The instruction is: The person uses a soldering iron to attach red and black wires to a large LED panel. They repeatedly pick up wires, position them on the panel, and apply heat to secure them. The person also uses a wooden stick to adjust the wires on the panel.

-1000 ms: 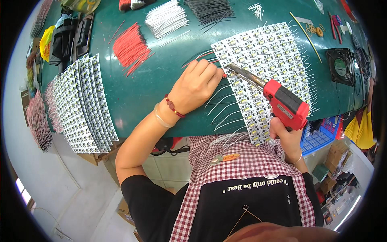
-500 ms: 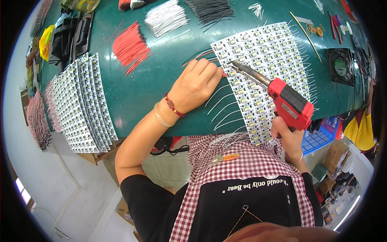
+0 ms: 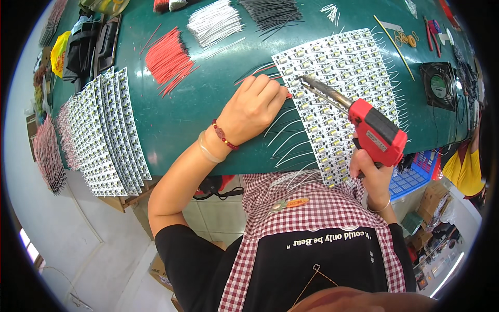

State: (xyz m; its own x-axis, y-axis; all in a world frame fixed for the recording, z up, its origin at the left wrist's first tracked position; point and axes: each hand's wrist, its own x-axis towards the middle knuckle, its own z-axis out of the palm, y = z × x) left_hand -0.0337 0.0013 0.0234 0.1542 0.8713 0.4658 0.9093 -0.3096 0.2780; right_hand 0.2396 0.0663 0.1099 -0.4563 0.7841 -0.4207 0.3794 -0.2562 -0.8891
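Note:
A white sheet of small LED circuit boards (image 3: 340, 67) lies on the green table, with white wires fringing its left and right edges. Beside its upper left edge my left hand (image 3: 252, 109) is closed in a pinch on a red wire (image 3: 289, 95), whose end pokes out toward the boards; the fingertips are partly hidden. My right hand (image 3: 370, 169) grips a red and black soldering gun (image 3: 378, 132) by its handle. The gun's dark metal tip points up and left over the boards, near that same edge; whether it touches them I cannot tell.
Bundles of red wires (image 3: 169, 61), white wires (image 3: 214, 23) and black wires (image 3: 271, 13) lie toward the far side. More circuit board sheets (image 3: 104, 135) are stacked at the left edge. On the right stand a black fan (image 3: 439, 86) and a blue basket (image 3: 410, 179) below the table edge.
The soldering gun has shifted slightly right, its tip drawing back a little from the boards' left edge. My left hand stays in place.

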